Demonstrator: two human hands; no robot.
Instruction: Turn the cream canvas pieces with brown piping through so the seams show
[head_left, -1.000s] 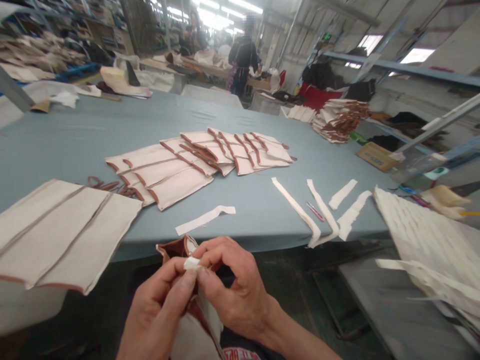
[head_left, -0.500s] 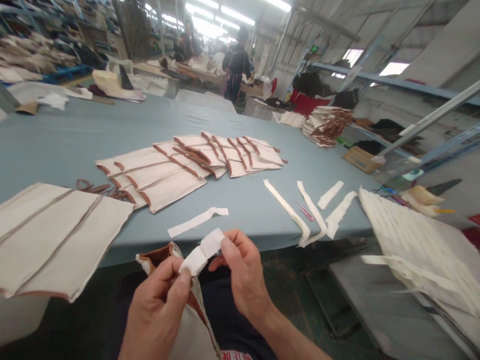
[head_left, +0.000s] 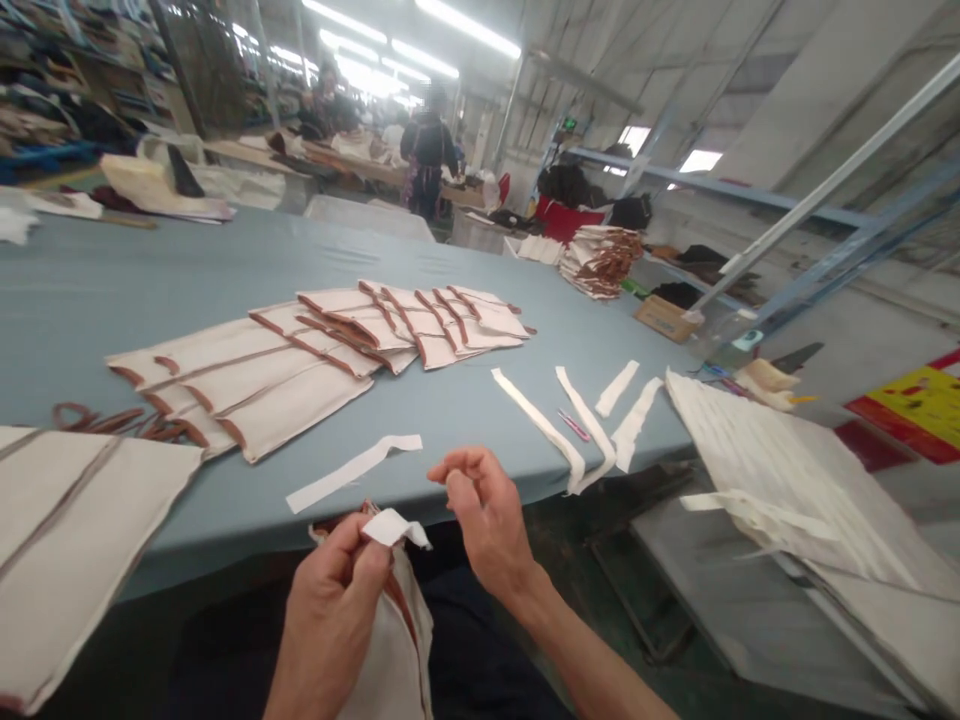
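Observation:
My left hand (head_left: 334, 600) is closed on a cream cloth bag with brown trim (head_left: 394, 640), thumb and fingers pinching a small white strip (head_left: 394, 527) at the bag's top edge. My right hand (head_left: 484, 510) hovers just right of the strip with its fingers curled loosely apart and nothing in them. Both hands are below the near edge of the grey-blue table (head_left: 112, 290). A loose white strip (head_left: 352, 467) lies on the table just beyond my hands.
Overlapping cream bags with brown trim (head_left: 315, 345) are fanned out mid-table, with more (head_left: 67, 530) at the near left. White strips (head_left: 577, 420) and a small pink tool (head_left: 574, 425) lie right. A white woven stack (head_left: 787, 480) sits at the right. A person (head_left: 427, 160) stands far back.
My right hand let go of the white strip and drew back to the right. The strip stays pinched in my left hand. The view shifted right.

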